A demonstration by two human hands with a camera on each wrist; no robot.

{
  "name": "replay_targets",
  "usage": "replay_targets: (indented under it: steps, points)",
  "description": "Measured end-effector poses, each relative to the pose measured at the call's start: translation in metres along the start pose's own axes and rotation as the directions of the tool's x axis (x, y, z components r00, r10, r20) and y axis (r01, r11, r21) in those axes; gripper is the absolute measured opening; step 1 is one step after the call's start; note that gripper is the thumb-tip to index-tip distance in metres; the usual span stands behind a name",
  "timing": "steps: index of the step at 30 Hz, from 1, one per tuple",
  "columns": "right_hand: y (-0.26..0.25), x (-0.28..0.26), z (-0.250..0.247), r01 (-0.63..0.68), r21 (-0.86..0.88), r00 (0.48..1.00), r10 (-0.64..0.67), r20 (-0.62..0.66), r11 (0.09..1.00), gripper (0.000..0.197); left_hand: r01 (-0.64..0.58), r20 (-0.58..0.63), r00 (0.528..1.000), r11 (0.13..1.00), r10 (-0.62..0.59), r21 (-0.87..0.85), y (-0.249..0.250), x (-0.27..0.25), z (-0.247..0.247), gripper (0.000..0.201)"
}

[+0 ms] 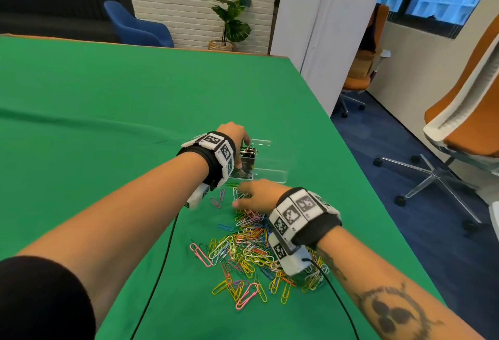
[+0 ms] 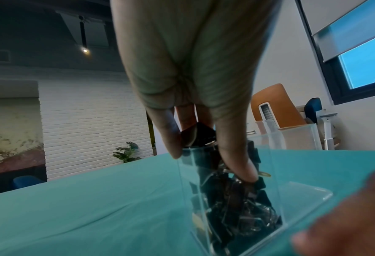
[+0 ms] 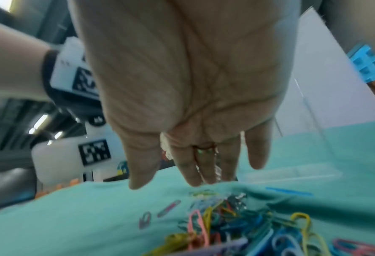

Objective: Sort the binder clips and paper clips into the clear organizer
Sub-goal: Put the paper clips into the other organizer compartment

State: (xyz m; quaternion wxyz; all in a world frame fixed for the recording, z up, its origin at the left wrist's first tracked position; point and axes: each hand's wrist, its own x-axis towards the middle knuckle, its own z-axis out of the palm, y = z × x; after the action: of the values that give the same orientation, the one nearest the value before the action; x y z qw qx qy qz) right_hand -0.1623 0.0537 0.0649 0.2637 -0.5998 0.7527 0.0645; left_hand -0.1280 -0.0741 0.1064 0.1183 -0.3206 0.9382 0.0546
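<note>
Binder clips (image 2: 232, 194) fill organizer (image 1: 270, 170) left compartment; that half looks done. Left hand (image 1: 235, 137) above it pinches black binder clip (image 2: 200, 134). Right hand (image 1: 259, 195), fingers spread flat, rests on far edge of paper clips (image 1: 248, 250); these remain loose on table (image 1: 108, 101), none visibly sorted.

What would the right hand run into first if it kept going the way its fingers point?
Probably the loose paper clips on the green cloth, just ahead of the right hand; the clear organizer sits beyond them. Depth is hard to judge.
</note>
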Motion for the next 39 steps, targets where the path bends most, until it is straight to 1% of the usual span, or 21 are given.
replay_targets:
  steps: [5,8,11,13,15,17,18,20,21,23,25,26,27,29,31,32,34,37,38,39]
  points:
    - [-0.007,0.024,0.006,0.083,-0.117,0.992,-0.071,0.101,0.99,0.074,-0.004,-0.013,1.0,1.0,0.004,-0.009,-0.002,0.0,0.0,0.075]
    - [0.003,0.012,0.007,0.145,-0.174,0.977,-0.114,0.18,0.974,0.073,-0.012,-0.013,1.0,1.0,0.012,-0.008,-0.003,0.002,0.002,0.075]
    - [0.017,-0.01,0.008,0.202,-0.176,0.955,-0.154,0.254,0.963,0.075,-0.022,-0.027,0.999,1.0,0.022,0.001,-0.005,0.004,0.004,0.073]
    - [0.029,-0.021,0.008,0.213,-0.15,0.957,-0.174,0.232,0.966,0.081,-0.024,-0.032,0.999,1.0,0.024,-0.004,-0.005,0.004,0.004,0.073]
    - [0.038,-0.025,0.009,0.189,-0.153,0.971,-0.161,0.176,0.97,0.094,-0.022,-0.032,0.999,1.0,0.022,-0.012,-0.005,0.004,0.004,0.073]
    - [0.039,-0.027,0.012,0.159,-0.232,0.982,-0.129,0.139,0.96,0.104,-0.019,-0.033,0.999,1.0,0.018,-0.022,-0.005,0.004,0.005,0.074]
    - [0.037,-0.027,0.015,0.159,-0.292,0.984,-0.127,0.125,0.943,0.105,-0.019,-0.033,0.999,1.0,0.018,-0.025,-0.005,0.003,0.005,0.074]
    - [0.033,-0.029,0.019,0.172,-0.365,0.984,-0.143,0.106,0.915,0.1,-0.021,-0.034,0.999,0.999,0.02,-0.025,-0.005,0.003,0.005,0.075]
    - [0.033,-0.03,0.018,0.176,-0.359,0.984,-0.15,0.1,0.917,0.096,-0.023,-0.034,0.999,0.999,0.022,-0.025,-0.005,0.002,0.005,0.075]
    - [0.033,-0.032,0.013,0.173,-0.29,0.985,-0.157,0.076,0.941,0.087,-0.021,-0.032,0.999,0.999,0.02,-0.03,-0.005,0.002,0.005,0.074]
    - [0.034,-0.029,0.006,0.116,-0.177,0.993,-0.121,-0.017,0.977,0.085,-0.022,-0.033,0.999,0.999,0.021,-0.032,-0.006,0.001,0.004,0.075]
    - [0.034,-0.025,0.004,0.062,-0.134,0.995,-0.071,-0.068,0.989,0.085,-0.023,-0.034,0.999,0.999,0.021,-0.034,-0.006,0.001,0.004,0.075]
    - [0.034,-0.019,0.003,0.0,-0.111,0.996,-0.009,-0.085,0.994,0.085,-0.022,-0.035,0.999,0.999,0.021,-0.033,-0.005,0.001,0.004,0.075]
    - [0.03,-0.009,0.006,-0.102,-0.093,0.995,0.102,-0.01,0.99,0.083,-0.02,-0.033,0.999,0.999,0.019,-0.029,-0.005,0.0,0.004,0.074]
    - [0.025,-0.004,0.015,-0.141,-0.103,0.986,0.149,0.074,0.985,0.084,-0.021,-0.035,0.999,0.999,0.02,-0.027,-0.005,0.0,0.004,0.073]
    - [0.022,-0.005,0.019,-0.13,-0.119,0.985,0.142,0.096,0.984,0.084,-0.023,-0.035,0.999,0.999,0.022,-0.026,-0.005,-0.001,0.003,0.073]
    - [0.013,-0.01,0.022,-0.071,-0.129,0.991,0.085,0.105,0.989,0.08,-0.03,-0.032,0.999,0.999,0.029,-0.022,-0.005,-0.001,0.003,0.074]
    - [0.003,-0.008,0.017,-0.01,-0.094,1.0,0.012,0.016,0.996,0.073,-0.04,-0.031,0.999,0.999,0.039,-0.028,-0.006,-0.002,0.002,0.075]
    - [0.001,-0.005,0.016,0.004,-0.09,1.0,-0.004,-0.001,0.996,0.073,-0.043,-0.029,0.999,0.999,0.042,-0.028,-0.006,-0.002,0.002,0.075]
    - [-0.001,-0.001,0.016,0.025,-0.097,1.0,-0.024,0.014,0.995,0.074,-0.047,-0.027,0.999,0.999,0.046,-0.027,-0.006,-0.003,0.001,0.074]
